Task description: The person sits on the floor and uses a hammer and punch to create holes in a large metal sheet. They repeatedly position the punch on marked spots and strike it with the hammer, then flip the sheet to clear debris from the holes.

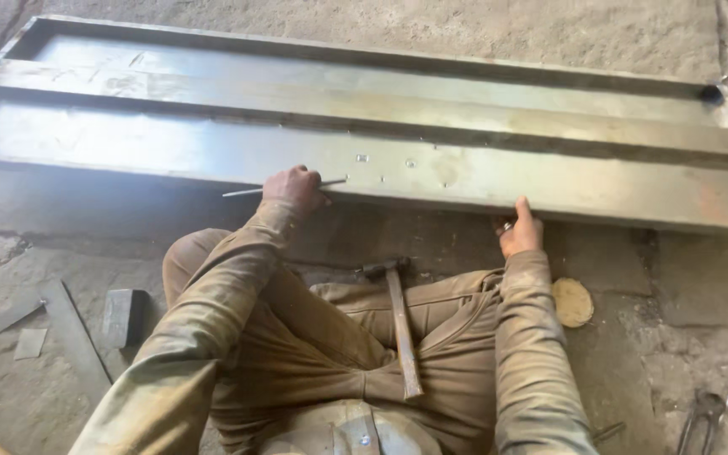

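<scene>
Two hands: both at the near edge of the panel, middle of the frame.
Left hand: left of centre, fist clenched around a thin rod, knuckles against the panel's near edge.
Rod: slim, pale metal, lying almost level; one end sticks out left of the fist, the other end points right over the panel face.
Right hand: right of centre, grip closed on the panel's lower edge, thumb up against the face, fingers curled under and mostly hidden.
Panel: long sheet-metal piece with raised ribs, lying on the floor across the whole upper half of the frame, left to right; a few small dots or holes show on its near strip just right of the rod tip.
Hammer: lower centre, resting on the person's lap between the two sleeves, dark head toward the panel, wooden handle running down toward the bottom edge.
Disc: round, tan, flat on the floor just right of the right sleeve.
Block: dark, squarish, on the floor at lower left, beside a flat metal strip.
Pliers: lower right corner, on the floor, well apart from both hands.
Floor: rough grey concrete, cracked.
</scene>
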